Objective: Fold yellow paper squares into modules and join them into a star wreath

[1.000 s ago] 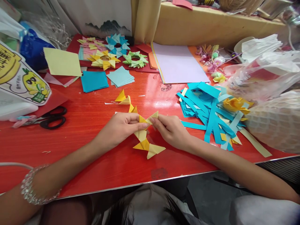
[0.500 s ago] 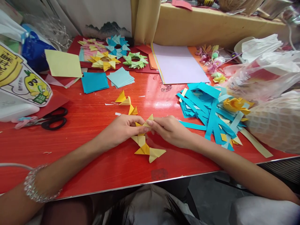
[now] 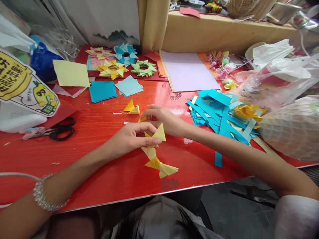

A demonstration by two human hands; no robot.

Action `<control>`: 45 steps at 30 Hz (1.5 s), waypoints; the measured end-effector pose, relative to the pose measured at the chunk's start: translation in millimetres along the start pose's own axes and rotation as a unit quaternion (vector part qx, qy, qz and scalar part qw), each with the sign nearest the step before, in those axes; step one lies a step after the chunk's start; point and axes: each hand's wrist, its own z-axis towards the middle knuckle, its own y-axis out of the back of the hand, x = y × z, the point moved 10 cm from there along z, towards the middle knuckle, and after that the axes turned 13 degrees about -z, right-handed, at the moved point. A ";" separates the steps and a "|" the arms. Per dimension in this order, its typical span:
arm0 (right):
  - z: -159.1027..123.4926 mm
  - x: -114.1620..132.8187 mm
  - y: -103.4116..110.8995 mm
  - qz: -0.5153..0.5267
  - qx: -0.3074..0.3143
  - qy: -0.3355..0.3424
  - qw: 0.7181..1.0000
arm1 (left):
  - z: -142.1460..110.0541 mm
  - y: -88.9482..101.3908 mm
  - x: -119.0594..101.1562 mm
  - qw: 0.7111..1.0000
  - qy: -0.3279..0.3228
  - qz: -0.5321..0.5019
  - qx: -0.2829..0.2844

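Note:
My left hand (image 3: pixel 133 135) is closed around the top of a zigzag chain of folded paper pieces (image 3: pixel 150 153), pale yellow and deep yellow by turns. A pale yellow triangle (image 3: pixel 160 132) sticks up from between its fingers. The chain's lower end hangs over the red tabletop. Just behind the left hand, my right hand (image 3: pixel 163 118) curls its fingers at a deep yellow folded piece (image 3: pixel 142 119), mostly hidden by them. Past it lie one more deep yellow folded piece (image 3: pixel 129 106) and a pale yellow one (image 3: pixel 134 110).
Finished paper rings (image 3: pixel 144 67) and stacks of blue squares (image 3: pixel 103 91) lie at the back, with lilac sheets (image 3: pixel 188 69) beside them. Blue paper strips (image 3: pixel 211 109) heap up on the right. Black-handled scissors (image 3: pixel 61 128) rest at left. A netted bundle (image 3: pixel 289 127) sits at far right.
My right hand has let go of the pale yellow triangle and moved left and away to a loose deep yellow piece. A blue strip now hangs toward the table's front. My left hand keeps its hold.

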 end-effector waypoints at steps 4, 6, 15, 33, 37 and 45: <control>-7.1 -10.3 14.2 0.107 -0.059 -0.045 0.992 | -1.6 -0.7 2.4 1.000 0.011 -0.027 -0.004; -15.5 -21.8 18.1 0.235 -0.065 -0.081 0.966 | -1.2 0.6 4.1 0.999 0.012 -0.034 -0.010; -46.3 -52.3 39.1 0.298 -0.117 -0.158 0.934 | 5.4 17.9 6.8 0.996 0.006 -0.010 -0.083; -51.3 -45.7 17.7 0.366 -0.065 -0.153 0.916 | 6.5 23.1 7.9 0.994 -0.001 -0.002 -0.109; -52.4 -50.9 18.8 0.378 -0.098 -0.138 0.910 | 6.6 22.5 9.0 0.994 0.005 -0.012 -0.105; -58.4 -46.3 31.6 0.320 -0.149 -0.140 0.925 | 4.2 21.3 7.6 0.995 0.001 -0.013 -0.102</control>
